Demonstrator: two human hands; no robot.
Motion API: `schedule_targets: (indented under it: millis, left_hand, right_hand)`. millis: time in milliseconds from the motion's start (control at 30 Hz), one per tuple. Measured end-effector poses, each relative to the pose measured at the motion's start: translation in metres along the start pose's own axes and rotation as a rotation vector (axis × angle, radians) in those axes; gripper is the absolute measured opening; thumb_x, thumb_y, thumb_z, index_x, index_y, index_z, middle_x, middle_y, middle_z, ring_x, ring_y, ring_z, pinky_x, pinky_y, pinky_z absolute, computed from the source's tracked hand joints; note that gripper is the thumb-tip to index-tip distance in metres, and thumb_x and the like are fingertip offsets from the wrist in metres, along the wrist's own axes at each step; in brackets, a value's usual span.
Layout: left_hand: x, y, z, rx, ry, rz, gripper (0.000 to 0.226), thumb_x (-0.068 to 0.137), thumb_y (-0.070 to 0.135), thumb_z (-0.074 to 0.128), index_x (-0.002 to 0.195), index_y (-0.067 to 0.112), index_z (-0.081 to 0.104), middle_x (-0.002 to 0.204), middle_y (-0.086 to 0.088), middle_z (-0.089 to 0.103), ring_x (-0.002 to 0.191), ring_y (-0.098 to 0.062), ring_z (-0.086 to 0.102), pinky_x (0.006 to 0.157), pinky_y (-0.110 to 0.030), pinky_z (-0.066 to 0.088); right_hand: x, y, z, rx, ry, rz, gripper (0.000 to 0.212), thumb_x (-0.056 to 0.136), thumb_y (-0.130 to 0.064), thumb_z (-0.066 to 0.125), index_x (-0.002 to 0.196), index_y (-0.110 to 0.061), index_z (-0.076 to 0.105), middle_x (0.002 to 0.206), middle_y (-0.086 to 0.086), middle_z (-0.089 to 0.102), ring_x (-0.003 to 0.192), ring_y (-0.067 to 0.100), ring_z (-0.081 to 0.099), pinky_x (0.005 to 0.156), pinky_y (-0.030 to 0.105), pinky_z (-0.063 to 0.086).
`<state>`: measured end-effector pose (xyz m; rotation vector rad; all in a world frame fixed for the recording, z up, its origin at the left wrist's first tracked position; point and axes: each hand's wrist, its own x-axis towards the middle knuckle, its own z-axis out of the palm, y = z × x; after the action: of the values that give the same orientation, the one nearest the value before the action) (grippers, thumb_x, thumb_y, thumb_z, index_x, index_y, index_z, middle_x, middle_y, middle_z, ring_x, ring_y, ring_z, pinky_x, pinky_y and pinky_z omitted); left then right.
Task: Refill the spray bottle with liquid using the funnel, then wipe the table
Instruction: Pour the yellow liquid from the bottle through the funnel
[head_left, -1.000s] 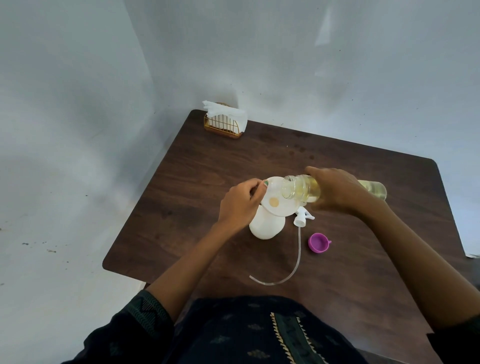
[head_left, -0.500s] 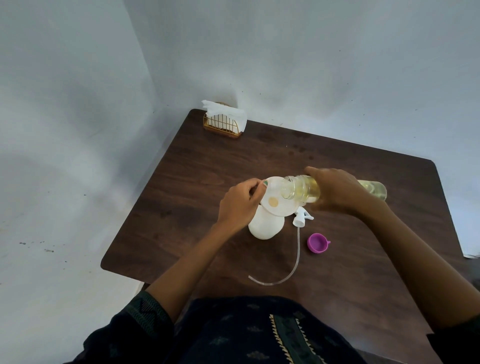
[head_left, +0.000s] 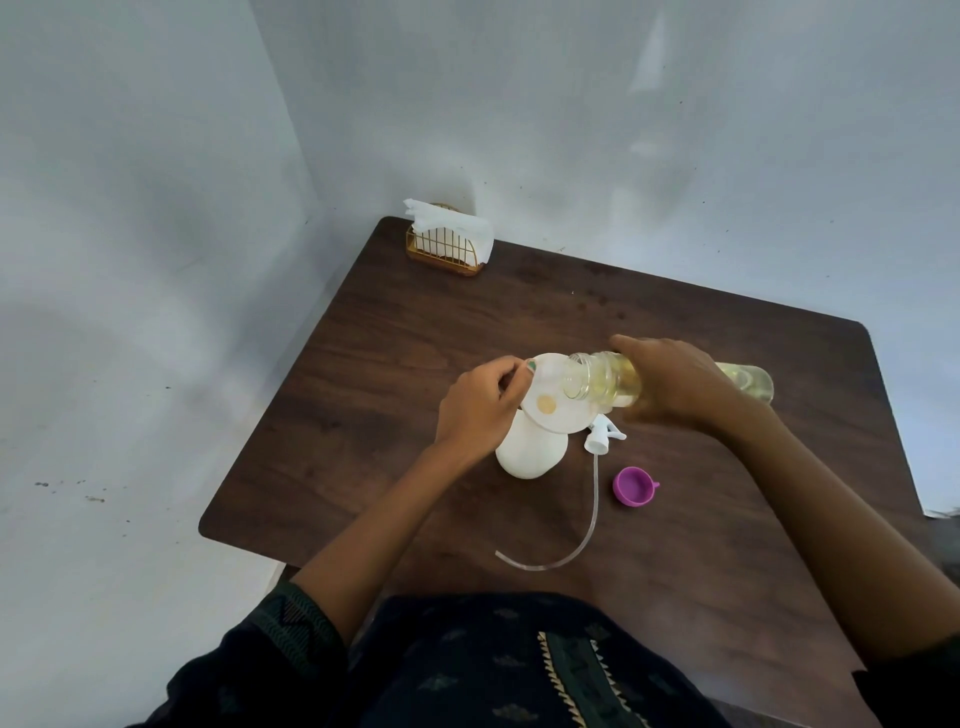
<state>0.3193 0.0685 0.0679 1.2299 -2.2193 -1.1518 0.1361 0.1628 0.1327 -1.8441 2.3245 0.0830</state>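
Note:
A white spray bottle (head_left: 530, 452) stands mid-table with a white funnel (head_left: 558, 400) in its neck. Yellow liquid pools at the funnel's bottom. My left hand (head_left: 480, 405) pinches the funnel's left rim. My right hand (head_left: 670, 384) grips a clear bottle of yellow liquid (head_left: 608, 384), tipped nearly flat with its open mouth over the funnel. The bottle's base (head_left: 748, 382) sticks out to the right of my hand. The spray head (head_left: 600, 436) with its long clear tube (head_left: 582, 540) lies on the table beside the spray bottle.
A purple cap (head_left: 634, 486) lies right of the tube. A gold wire holder with white napkins (head_left: 449, 241) stands at the far left corner of the dark wooden table (head_left: 415, 338). White walls border the table's left and far edges.
Almost nothing differs. Both hands and the tipped bottle keep their places over the funnel; the yellow pool in the funnel looks about the same.

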Motion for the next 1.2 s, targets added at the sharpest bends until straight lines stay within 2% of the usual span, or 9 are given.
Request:
schedule_targets:
  millis: [433,533,867,1200]
  left_hand:
    - [-0.0001,-0.0012,0.0003,-0.012,-0.003,0.008,0.028,0.096,0.044,0.041,0.086,0.029,0.063,0.070,0.008,0.062,0.067,-0.012,0.057,0.057,-0.028,0.035]
    - [0.0003,-0.0013,0.0000,-0.013,0.000,0.007,0.026,0.096,0.043,0.042,0.083,0.031,0.061,0.066,0.009,0.059,0.064,-0.011,0.055,0.056,-0.028,0.034]
    - [0.0007,-0.0025,0.0005,-0.005,-0.006,0.027,0.030,0.097,0.044,0.041,0.091,0.027,0.065,0.075,0.005,0.066,0.071,-0.014,0.061,0.062,-0.033,0.045]
    - [0.0017,-0.0033,0.0017,-0.004,-0.002,0.027,0.032,0.097,0.044,0.041,0.092,0.025,0.065,0.074,0.005,0.065,0.068,-0.012,0.059,0.060,-0.032,0.044]
  right_hand:
    - [-0.0007,-0.0004,-0.0005,0.020,0.000,-0.012,0.034,0.066,-0.020,0.070,0.092,-0.014,0.050,0.082,0.002,0.064,0.074,0.027,0.058,0.058,0.029,0.037]
    - [-0.0013,-0.0010,-0.0012,0.018,0.004,-0.011,0.033,0.066,-0.019,0.069,0.092,-0.014,0.050,0.083,0.002,0.064,0.075,0.027,0.057,0.058,0.028,0.034]
    - [-0.0018,-0.0028,-0.0037,0.017,-0.006,-0.011,0.033,0.068,-0.022,0.070,0.092,-0.015,0.049,0.084,0.002,0.064,0.073,0.026,0.056,0.057,0.028,0.032]
    - [-0.0009,-0.0013,-0.0013,0.010,0.004,-0.005,0.033,0.067,-0.020,0.070,0.090,-0.015,0.047,0.079,0.000,0.060,0.071,0.026,0.054,0.056,0.028,0.031]
